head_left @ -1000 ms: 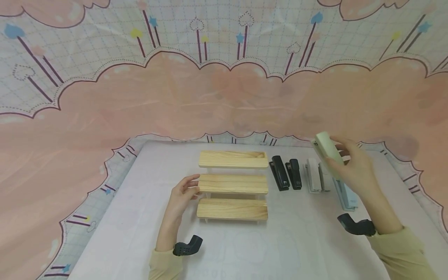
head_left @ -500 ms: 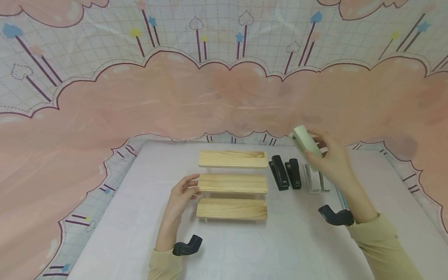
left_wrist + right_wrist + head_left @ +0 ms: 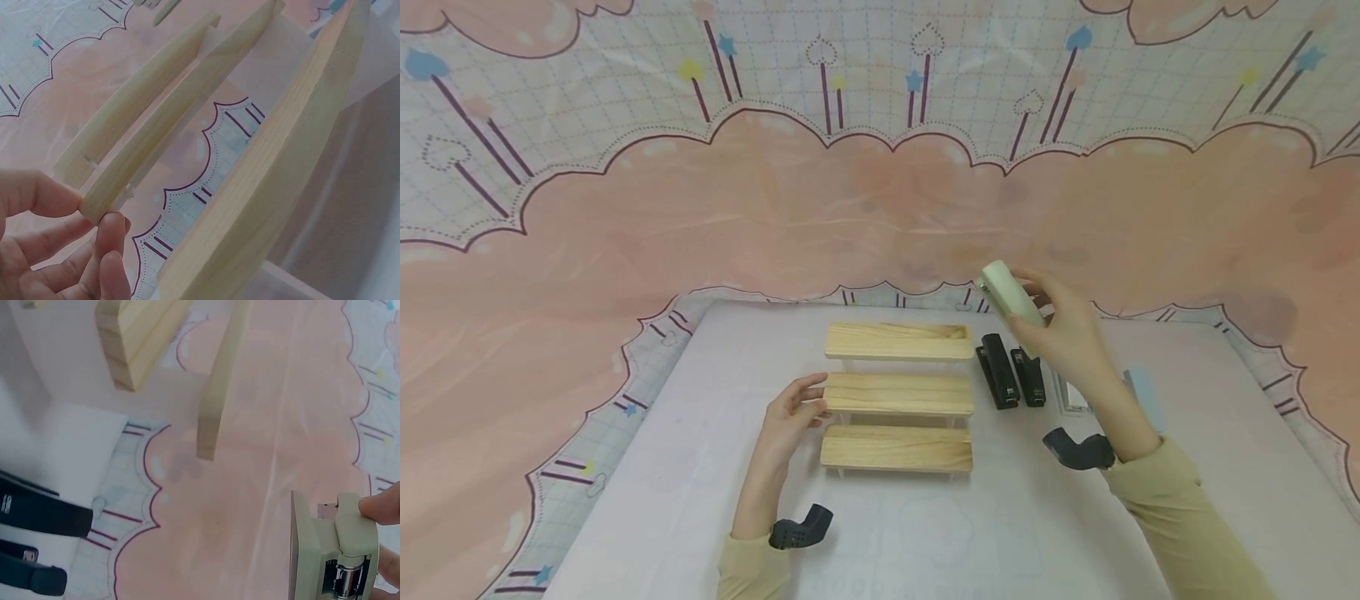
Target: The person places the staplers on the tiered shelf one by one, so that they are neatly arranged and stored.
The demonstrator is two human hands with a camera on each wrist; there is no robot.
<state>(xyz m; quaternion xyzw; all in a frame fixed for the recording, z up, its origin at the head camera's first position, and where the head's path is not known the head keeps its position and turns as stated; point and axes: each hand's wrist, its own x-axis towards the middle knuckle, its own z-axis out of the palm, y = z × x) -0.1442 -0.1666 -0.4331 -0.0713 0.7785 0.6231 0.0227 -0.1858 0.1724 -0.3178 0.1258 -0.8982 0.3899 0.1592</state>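
Note:
My right hand (image 3: 1071, 333) grips a pale green stapler (image 3: 1011, 293) in the air, tilted, over the smaller black stapler (image 3: 1032, 382). The right wrist view shows this stapler's end (image 3: 359, 534) with fingers at its side. At the middle wooden shelf board (image 3: 898, 393), my left hand (image 3: 786, 421) pinches the left end between thumb and fingers, as the left wrist view (image 3: 103, 200) of that board confirms. A rear board (image 3: 898, 342) and a front board (image 3: 897, 447) complete a stepped stand on clear supports.
A larger black stapler (image 3: 997, 372) stands right of the stand, beside the smaller one. A white stapler (image 3: 1072, 398) and a light blue one (image 3: 1142, 398) lie farther right, partly hidden by my right arm. Everything rests on a white tabletop (image 3: 655, 500) before a patterned cloth backdrop.
My right hand has carried the pale green stapler leftward and slightly up, from above the light blue and white staplers to above the black ones. My left hand has stayed on the middle board.

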